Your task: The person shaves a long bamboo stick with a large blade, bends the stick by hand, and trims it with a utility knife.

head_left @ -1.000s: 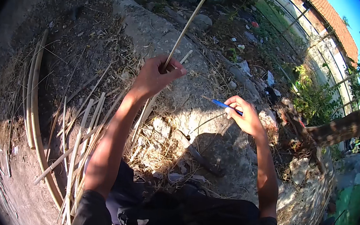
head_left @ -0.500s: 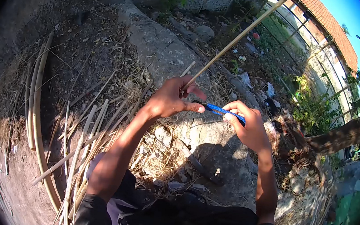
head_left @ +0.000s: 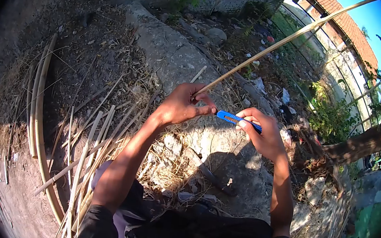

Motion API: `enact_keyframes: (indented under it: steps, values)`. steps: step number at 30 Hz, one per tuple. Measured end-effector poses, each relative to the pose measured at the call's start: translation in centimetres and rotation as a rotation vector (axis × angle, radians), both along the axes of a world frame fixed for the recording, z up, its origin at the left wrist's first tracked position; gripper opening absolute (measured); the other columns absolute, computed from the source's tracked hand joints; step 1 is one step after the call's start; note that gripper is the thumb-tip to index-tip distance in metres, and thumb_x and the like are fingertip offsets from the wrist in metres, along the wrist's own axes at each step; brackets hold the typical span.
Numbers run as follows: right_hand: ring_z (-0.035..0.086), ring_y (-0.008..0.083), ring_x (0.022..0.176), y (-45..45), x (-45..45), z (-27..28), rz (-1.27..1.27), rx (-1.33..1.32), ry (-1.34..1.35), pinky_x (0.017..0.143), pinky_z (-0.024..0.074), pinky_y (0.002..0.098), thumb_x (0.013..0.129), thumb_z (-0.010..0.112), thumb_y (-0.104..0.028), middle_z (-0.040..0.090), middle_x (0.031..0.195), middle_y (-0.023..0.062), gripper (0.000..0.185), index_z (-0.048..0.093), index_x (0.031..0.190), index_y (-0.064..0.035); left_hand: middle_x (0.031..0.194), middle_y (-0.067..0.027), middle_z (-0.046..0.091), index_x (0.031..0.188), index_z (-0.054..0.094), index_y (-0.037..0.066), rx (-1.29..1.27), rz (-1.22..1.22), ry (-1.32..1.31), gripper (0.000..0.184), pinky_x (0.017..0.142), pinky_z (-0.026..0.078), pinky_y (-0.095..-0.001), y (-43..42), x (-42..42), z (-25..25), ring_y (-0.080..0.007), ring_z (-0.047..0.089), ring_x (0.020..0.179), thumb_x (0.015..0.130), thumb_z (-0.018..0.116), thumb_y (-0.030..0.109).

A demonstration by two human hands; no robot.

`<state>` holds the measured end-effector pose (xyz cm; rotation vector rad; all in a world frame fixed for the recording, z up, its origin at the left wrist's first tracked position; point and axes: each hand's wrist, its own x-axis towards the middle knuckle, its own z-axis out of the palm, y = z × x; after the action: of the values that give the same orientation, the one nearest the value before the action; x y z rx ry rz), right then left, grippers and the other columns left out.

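My left hand [head_left: 180, 106] is closed around the lower end of a long, thin bamboo strip [head_left: 266, 52], which slants up to the far right. In my right hand [head_left: 264, 133] is a blue box cutter [head_left: 228, 116], gripped between thumb and fingers and pointing left. The cutter's front end lies just beside the left thumb and index fingertips, which are pinched close together. A small dark bit shows at those fingertips; I cannot make out what it is, nor whether the blade is out.
Cut bamboo strips [head_left: 82, 163] lie in a loose pile at lower left, near longer curved pieces [head_left: 40, 97]. A rough stone ledge [head_left: 170, 46] runs across the ground ahead. On the right are a tree trunk [head_left: 362, 138] and a leafy bush [head_left: 329, 113].
The bamboo strip has tipped to the right, its far end swinging lower. My left thumb and index finger have closed together at the cutter's front, where a dark end showed before.
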<state>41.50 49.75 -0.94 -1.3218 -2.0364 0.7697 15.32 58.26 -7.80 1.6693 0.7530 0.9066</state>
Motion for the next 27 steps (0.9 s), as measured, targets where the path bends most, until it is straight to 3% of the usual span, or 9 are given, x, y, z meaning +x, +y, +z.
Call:
enact_keyframes:
  steps: [2,6,9,11,12,16,19,22,27]
  values:
    - [0.065,0.0128,0.064,0.1,0.1,0.0,0.017,0.027,0.015,0.062,0.0503,0.0292,0.096,0.062,-0.003,0.074,0.082,0.0088,0.017,0.066,0.112,0.0013,0.098,-0.0144,0.075,0.075,0.04,0.01,-0.019,-0.03,-0.093,0.045,0.081,0.056,-0.0298,0.2,-0.2,0.0,-0.0129,0.07,0.097,0.086,0.083,0.008]
    - [0.062,0.009,0.062,0.0,0.4,0.1,-0.024,-0.041,-0.015,0.059,0.0494,0.0272,0.097,0.061,-0.003,0.074,0.081,0.008,0.016,0.066,0.112,0.0012,0.094,-0.0142,0.076,0.073,0.036,0.012,-0.092,-0.03,-0.159,0.048,0.072,0.053,-0.0278,0.4,-0.3,-0.2,-0.0102,0.069,0.092,0.086,0.082,0.008]
    - [0.061,0.0072,0.061,0.1,1.1,-0.3,-0.063,-0.069,0.014,0.057,0.0484,0.0266,0.097,0.061,-0.004,0.074,0.081,0.0069,0.017,0.066,0.113,0.0006,0.079,-0.0071,0.072,0.07,0.038,0.012,0.064,0.13,-0.02,0.049,0.061,0.045,-0.0257,0.5,-1.0,0.2,-0.0063,0.063,0.077,0.086,0.083,0.012]
    - [0.06,0.0066,0.061,0.3,1.8,-0.9,-0.096,-0.078,0.021,0.057,0.048,0.0265,0.098,0.062,-0.005,0.074,0.082,0.0062,0.017,0.066,0.113,0.0003,0.066,0.0009,0.061,0.067,0.047,0.011,-0.042,0.285,0.012,0.042,0.057,0.035,-0.0256,0.7,-2.1,0.5,-0.0042,0.05,0.063,0.085,0.084,0.014]
    - [0.06,0.0062,0.061,0.3,2.2,-1.4,-0.098,-0.051,0.04,0.057,0.0477,0.0263,0.099,0.061,-0.006,0.074,0.081,0.0057,0.017,0.065,0.114,0.0003,0.061,0.0063,0.047,0.069,0.057,0.008,0.03,0.356,0.097,0.032,0.056,0.033,-0.0265,1.3,-2.6,-0.1,-0.0044,0.038,0.059,0.083,0.085,0.015]
    - [0.057,0.0055,0.06,0.0,2.5,-2.8,-0.089,-0.095,0.18,0.056,0.047,0.0252,0.103,0.058,-0.01,0.073,0.085,0.007,0.019,0.062,0.119,-0.0006,0.062,0.0064,0.046,0.074,0.062,0.006,0.063,0.434,0.153,0.028,0.056,0.033,-0.0274,2.3,-3.2,-1.9,-0.0043,0.038,0.06,0.081,0.086,0.018]
    - [0.054,0.0062,0.059,-0.1,2.0,-3.2,-0.123,-0.202,0.305,0.055,0.0454,0.0241,0.107,0.054,-0.015,0.071,0.089,0.0082,0.022,0.059,0.124,-0.0016,0.065,0.0052,0.049,0.074,0.06,0.005,0.1,0.483,0.187,0.035,0.056,0.033,-0.0278,1.9,-2.4,-1.6,-0.0047,0.041,0.062,0.082,0.087,0.024]
    - [0.054,0.0069,0.061,-0.3,1.2,-3.3,-0.211,-0.346,0.465,0.057,0.0439,0.023,0.108,0.053,-0.02,0.069,0.089,0.007,0.026,0.058,0.127,-0.0025,0.077,-0.0032,0.066,0.079,0.055,0.007,-0.105,0.416,0.2,0.041,0.062,0.043,-0.0278,0.8,-1.3,0.2,-0.0072,0.053,0.068,0.083,0.088,0.031]
    - [0.054,0.0071,0.066,-0.5,0.3,-4.4,-0.197,-0.524,0.779,0.06,0.0425,0.022,0.109,0.051,-0.026,0.065,0.089,0.0039,0.033,0.057,0.132,-0.0043,0.108,-0.0206,0.075,0.083,0.043,0.013,-0.233,0.061,-0.067,0.052,0.085,0.055,-0.0338,0.1,-0.1,0.0,-0.0159,0.068,0.09,0.079,0.093,0.029]
